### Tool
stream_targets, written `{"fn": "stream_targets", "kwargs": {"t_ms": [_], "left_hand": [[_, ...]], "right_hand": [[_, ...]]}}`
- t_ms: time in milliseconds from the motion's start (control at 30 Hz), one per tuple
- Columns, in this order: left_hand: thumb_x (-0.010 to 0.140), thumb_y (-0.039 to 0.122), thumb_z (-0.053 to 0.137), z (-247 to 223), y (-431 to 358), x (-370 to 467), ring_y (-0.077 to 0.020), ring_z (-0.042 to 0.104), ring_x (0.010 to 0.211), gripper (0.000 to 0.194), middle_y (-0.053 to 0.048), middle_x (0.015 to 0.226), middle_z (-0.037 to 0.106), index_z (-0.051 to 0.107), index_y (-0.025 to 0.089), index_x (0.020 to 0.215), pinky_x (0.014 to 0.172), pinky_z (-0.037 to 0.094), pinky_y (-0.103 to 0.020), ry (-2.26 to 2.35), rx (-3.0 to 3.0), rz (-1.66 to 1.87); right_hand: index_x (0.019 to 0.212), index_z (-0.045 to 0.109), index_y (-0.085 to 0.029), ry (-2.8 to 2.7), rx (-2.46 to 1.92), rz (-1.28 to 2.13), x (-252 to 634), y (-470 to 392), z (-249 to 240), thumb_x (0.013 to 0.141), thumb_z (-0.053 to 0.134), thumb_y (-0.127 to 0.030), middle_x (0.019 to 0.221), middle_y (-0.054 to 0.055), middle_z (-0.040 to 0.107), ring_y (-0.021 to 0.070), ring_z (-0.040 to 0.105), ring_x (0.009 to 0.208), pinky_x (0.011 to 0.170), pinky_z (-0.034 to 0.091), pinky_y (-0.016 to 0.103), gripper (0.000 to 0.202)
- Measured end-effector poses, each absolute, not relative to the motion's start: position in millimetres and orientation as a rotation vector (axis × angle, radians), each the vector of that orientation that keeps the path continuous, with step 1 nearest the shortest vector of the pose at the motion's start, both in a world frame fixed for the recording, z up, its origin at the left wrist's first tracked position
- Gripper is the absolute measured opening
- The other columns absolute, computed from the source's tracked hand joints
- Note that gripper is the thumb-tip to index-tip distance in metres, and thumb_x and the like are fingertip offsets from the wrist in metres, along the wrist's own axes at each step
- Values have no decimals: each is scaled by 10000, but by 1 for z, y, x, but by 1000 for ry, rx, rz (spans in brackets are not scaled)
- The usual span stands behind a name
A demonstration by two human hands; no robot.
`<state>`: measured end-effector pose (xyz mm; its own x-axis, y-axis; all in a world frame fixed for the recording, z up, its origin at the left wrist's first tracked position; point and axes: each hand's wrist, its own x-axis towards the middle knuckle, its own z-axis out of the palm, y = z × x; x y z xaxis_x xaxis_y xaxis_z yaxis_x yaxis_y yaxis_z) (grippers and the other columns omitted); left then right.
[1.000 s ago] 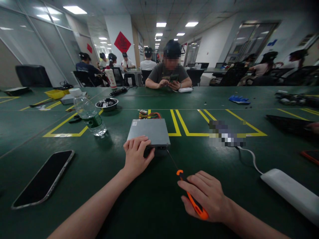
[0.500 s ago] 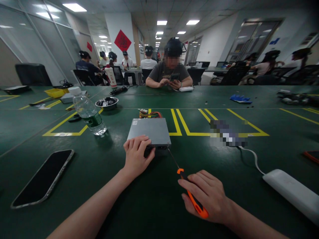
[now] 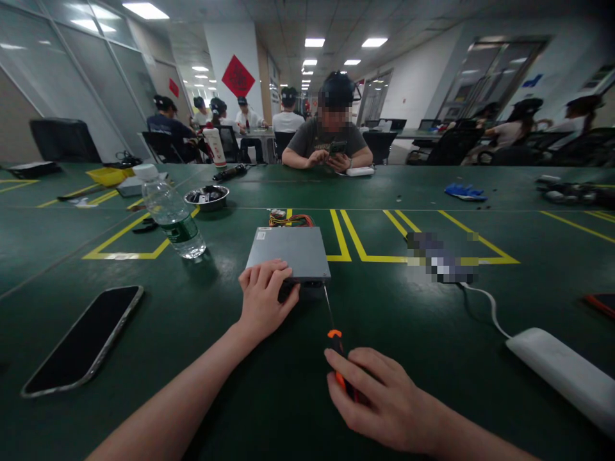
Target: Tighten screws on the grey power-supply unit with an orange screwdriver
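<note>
A grey metal box (image 3: 291, 250), with a bundle of coloured wires (image 3: 293, 219) behind it, lies flat on the green table. My left hand (image 3: 266, 294) grips the box's front left part, fingers on top and thumb at the front face. My right hand (image 3: 372, 390) is closed round the handle of an orange and black screwdriver (image 3: 335, 337). The screwdriver's thin shaft points away from me, and its tip is at the front face of the box near the right corner. Whether the tip touches a screw is too small to tell.
On the left are a phone (image 3: 84, 339), a water bottle (image 3: 179, 224) and a metal bowl (image 3: 206, 197). A blurred device (image 3: 439, 259) with a cable to a white power bank (image 3: 562, 371) lies right. A person (image 3: 327, 141) sits across the table (image 3: 269, 410).
My right hand has moved left and slightly toward me, swinging the screwdriver handle left so that the shaft stands straighter to the box. My left hand and the box have stayed in place.
</note>
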<state>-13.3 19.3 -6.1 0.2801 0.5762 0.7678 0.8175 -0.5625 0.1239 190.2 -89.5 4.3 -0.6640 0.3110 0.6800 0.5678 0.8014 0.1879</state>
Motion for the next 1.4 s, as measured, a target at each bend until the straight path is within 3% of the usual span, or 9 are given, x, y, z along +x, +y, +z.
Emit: {"fn": "stream_targets", "kwargs": {"t_ms": [133, 267, 600, 667, 767, 900, 1067, 1233, 1400], "left_hand": [[780, 290, 582, -7, 19, -14, -223, 539, 999, 194, -51, 1033, 615, 525, 238, 958, 840, 320, -404, -1271, -2261, -1164], [782, 290, 578, -6, 18, -14, -225, 537, 1004, 196, -53, 1038, 614, 522, 238, 962, 839, 321, -404, -1274, -2265, -1161], [775, 289, 583, -6, 19, -15, -231, 528, 1012, 205, -54, 1051, 610, 525, 245, 967, 845, 315, -410, -1289, -2281, -1155], [773, 288, 583, -6, 19, -15, -231, 529, 1010, 202, -55, 1049, 611, 531, 240, 963, 847, 314, -409, -1289, -2276, -1164], [774, 290, 581, -6, 19, -14, -232, 529, 1012, 194, -56, 1045, 612, 536, 235, 955, 846, 314, -408, -1287, -2275, -1170], [783, 294, 576, -6, 19, -14, -226, 531, 1009, 188, -54, 1038, 613, 530, 236, 956, 850, 313, -408, -1286, -2273, -1163], [780, 289, 579, -6, 19, -13, -228, 534, 1004, 188, -57, 1034, 614, 529, 233, 953, 843, 316, -408, -1275, -2262, -1164], [780, 288, 580, -6, 19, -14, -230, 528, 1019, 202, -58, 1044, 609, 523, 241, 967, 850, 317, -410, -1281, -2277, -1156], [781, 287, 578, -6, 19, -15, -233, 529, 1010, 207, -61, 1049, 609, 522, 241, 975, 843, 313, -412, -1282, -2279, -1149]], "right_hand": [[984, 600, -200, -2376, -644, -521, 194, -90, 1, 782, 613, -178, 1035, 101, 634, 195, 579, 838, 640, 507, 267, 203], [1085, 549, -131, -2429, -621, -420, 200, -90, -4, 869, 462, -407, 1116, 187, 577, 260, 565, 964, 688, 517, 346, 361], [831, 576, -157, -2205, -653, -318, 183, -93, 7, 805, 558, -82, 863, 69, 673, 99, 593, 598, 633, 495, 239, 82], [815, 554, -164, -2241, -606, -336, 185, -92, 7, 835, 571, -167, 913, 94, 671, 120, 611, 660, 661, 506, 253, 27], [917, 555, -134, -2312, -578, -335, 189, -92, 6, 894, 472, -323, 997, 155, 643, 172, 626, 800, 728, 517, 299, 207], [1058, 567, -169, -2420, -586, -327, 189, -93, 6, 888, 420, -292, 1028, 160, 622, 202, 621, 877, 723, 516, 327, 257], [949, 588, -135, -2383, -572, -312, 189, -92, 3, 879, 515, -337, 1005, 164, 638, 162, 632, 762, 727, 507, 304, 226], [960, 550, -98, -2386, -567, -261, 192, -92, 2, 915, 447, -343, 1053, 202, 626, 175, 629, 870, 782, 500, 304, 270], [1107, 548, -177, -2470, -604, -265, 191, -93, 4, 863, 447, -256, 1081, 161, 611, 201, 596, 973, 785, 498, 332, 276]]}}
